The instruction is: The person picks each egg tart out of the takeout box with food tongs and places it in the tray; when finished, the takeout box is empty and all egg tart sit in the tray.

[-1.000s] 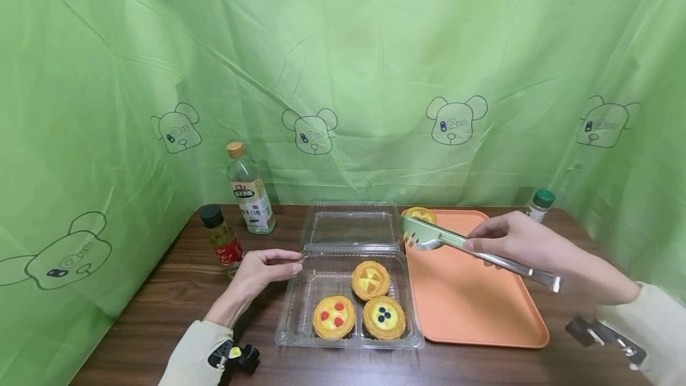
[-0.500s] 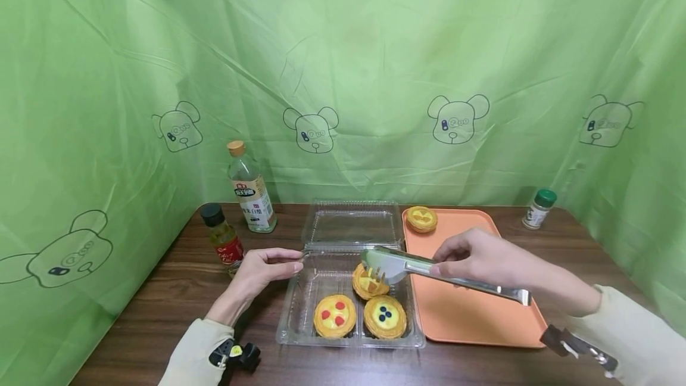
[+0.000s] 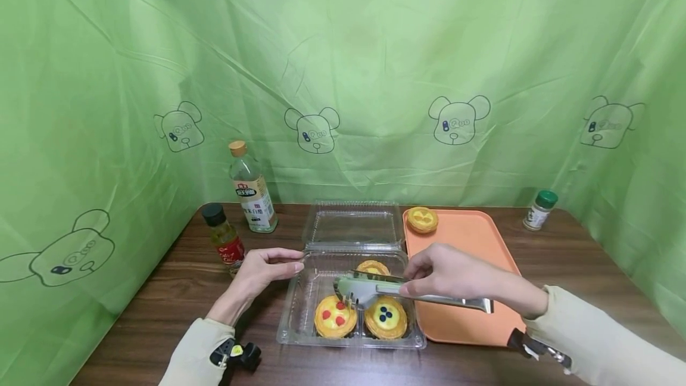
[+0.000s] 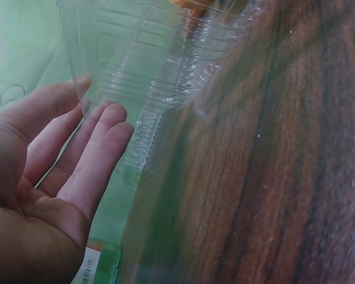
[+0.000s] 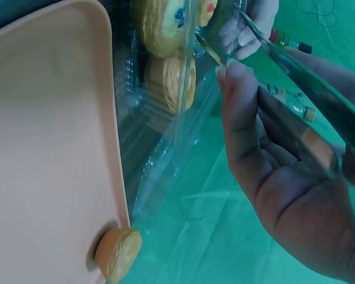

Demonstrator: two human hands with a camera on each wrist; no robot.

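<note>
My left hand [image 3: 259, 271] pinches the left rim of a clear plastic clamshell container [image 3: 313, 282], thumb and fingers on either side of its edge in the left wrist view. Three egg tarts stand inside: a red-dotted tart [image 3: 336, 321] at front left, a blue-dotted tart [image 3: 387, 323] at front right and a tart [image 3: 373, 266] behind it, partly covered. My right hand [image 3: 450, 271] grips metal tongs [image 3: 370, 292] over the container, their tips above the red-dotted tart. In the right wrist view the tongs' arms are spread; nothing shows between them.
An orange tray [image 3: 466, 243] lies right of the container, with another tart [image 3: 422, 220] at its far left corner. The container's lid [image 3: 354, 225] lies folded back. Two bottles, a tall one [image 3: 254, 195] and a red-labelled one [image 3: 227, 243], stand left; a green-capped shaker [image 3: 540, 210] stands far right.
My right hand has carried the tongs leftward from over the tray, across the back tart, to the red-dotted tart. The left hand stays at the container's rim.
</note>
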